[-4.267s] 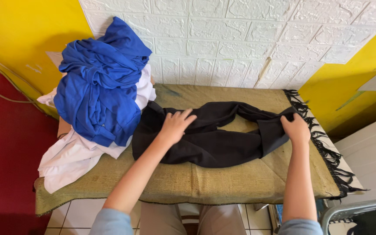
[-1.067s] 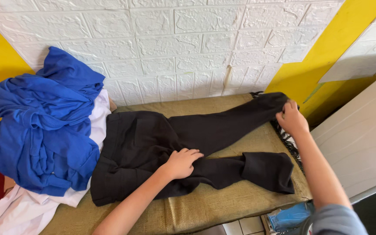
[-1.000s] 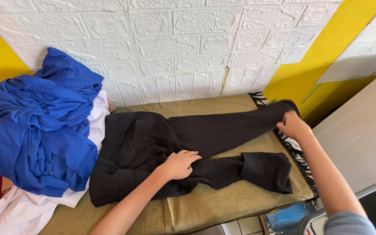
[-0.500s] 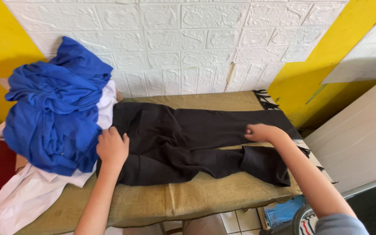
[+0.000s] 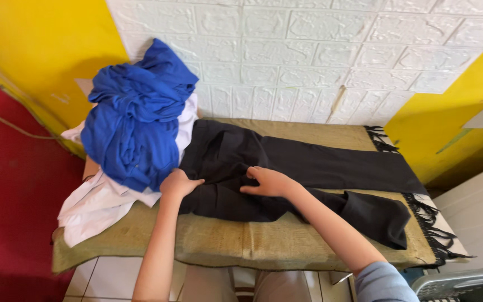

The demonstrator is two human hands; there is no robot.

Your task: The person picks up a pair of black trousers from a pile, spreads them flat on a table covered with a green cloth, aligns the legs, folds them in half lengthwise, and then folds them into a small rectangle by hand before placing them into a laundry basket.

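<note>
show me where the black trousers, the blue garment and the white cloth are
black trousers (image 5: 331, 165), head view, on the upper leg laid flat
blue garment (image 5: 132, 120), head view, on the middle of the bunched pile
white cloth (image 5: 93, 204), head view, on the part hanging off the table's left end

Black trousers (image 5: 308, 168), spread flat on olive cloth, legs rightward, near hem seemingly folded

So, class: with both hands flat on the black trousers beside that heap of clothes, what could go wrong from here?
1. The near leg of the black trousers reaches the edge of the fringed olive table cover; it might slide off.
2. The left hand touches the crumpled blue garment, piled on white cloth overhanging the edge; a nudge could topple it.
3. The right hand may press in creases.
</note>
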